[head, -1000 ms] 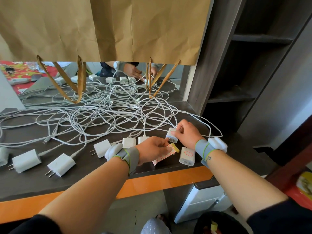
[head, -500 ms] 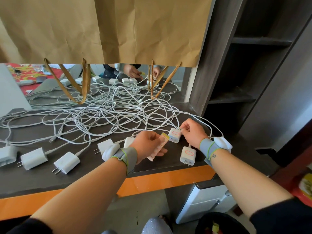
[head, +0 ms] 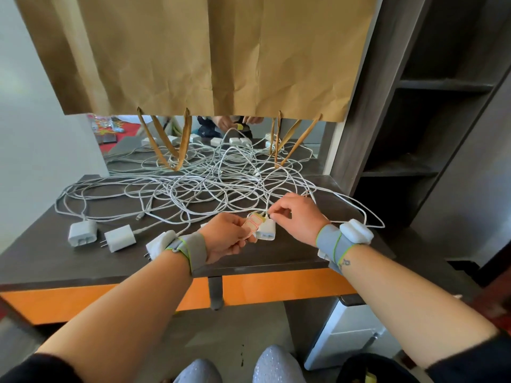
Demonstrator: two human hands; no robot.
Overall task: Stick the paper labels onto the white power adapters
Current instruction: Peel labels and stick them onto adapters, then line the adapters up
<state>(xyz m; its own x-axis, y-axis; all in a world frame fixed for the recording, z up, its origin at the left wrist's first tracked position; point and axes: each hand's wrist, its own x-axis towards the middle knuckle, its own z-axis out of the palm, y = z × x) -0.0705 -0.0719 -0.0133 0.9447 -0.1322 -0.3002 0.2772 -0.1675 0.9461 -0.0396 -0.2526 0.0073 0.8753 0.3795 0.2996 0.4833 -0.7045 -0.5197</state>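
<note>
- Landmark: the white power adapter point(head: 266, 230) lying on the dark worktop point(head: 41, 258) between the 2 hands; every place below is given relative to it.
- Far left of it: 2 loose adapters point(head: 83, 233) and point(head: 120, 238) lie side by side on the worktop, each on a white cable; the nearer one shows its 2 prongs.
- Left of it, closer: a further adapter point(head: 159, 244), partly hidden by the left wrist's grey strap point(head: 193, 251).
- Just left of it: the left hand point(head: 225, 236), fingers curled around a strip of paper labels point(head: 252, 223) with red outlines; the strip's upper end touches or overlaps the landmark's top left corner.
- At its top right corner: the right hand point(head: 297, 217), thumb and forefinger pinched narrowly together right at the landmark's cable end; what lies between the fingertips is too small to tell.
- Right of it: the right wrist's grey strap carrying a white module point(head: 356, 232).
- Behind it: a tangle of white cables point(head: 207, 186) spread across the worktop.
- Above and behind it: a brown paper bag point(head: 193, 51) hanging with its handles down.
- Far right of it: dark shelving point(head: 428, 120).
</note>
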